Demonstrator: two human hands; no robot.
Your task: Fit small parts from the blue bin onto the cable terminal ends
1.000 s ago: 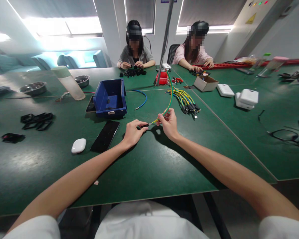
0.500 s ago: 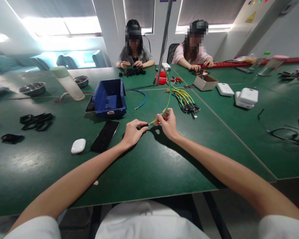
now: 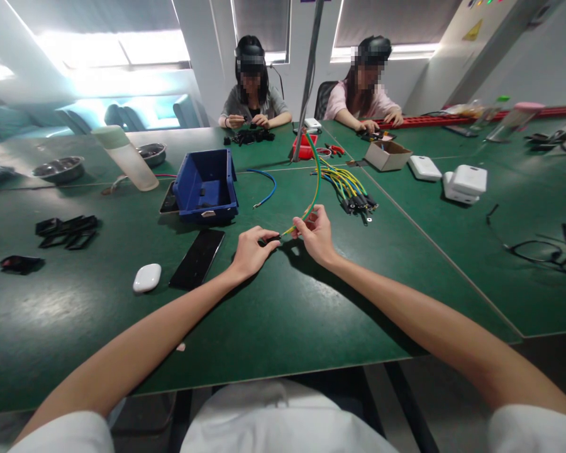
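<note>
My right hand [image 3: 317,236] pinches a yellow-green wire [image 3: 316,173] near its lower end; the wire arcs up and away over the green table [image 3: 283,314]. My left hand [image 3: 251,250] is closed in a pinch on a small black piece [image 3: 270,238] at the wire's tip. Both hands hover just above the table, almost touching. Behind my right hand lies a bundle of yellow-green wires with black ends [image 3: 351,189].
A blue bin [image 3: 206,185], a blue wire [image 3: 265,187], a black phone [image 3: 197,258], a white oval case [image 3: 147,277] and a bottle [image 3: 125,157] lie to the left. White boxes [image 3: 465,184] and a cardboard box [image 3: 387,154] sit right. Two people work across the table.
Both hands and the wire stay almost still; the view has shifted slightly, and the wire's arc leans a little further left.
</note>
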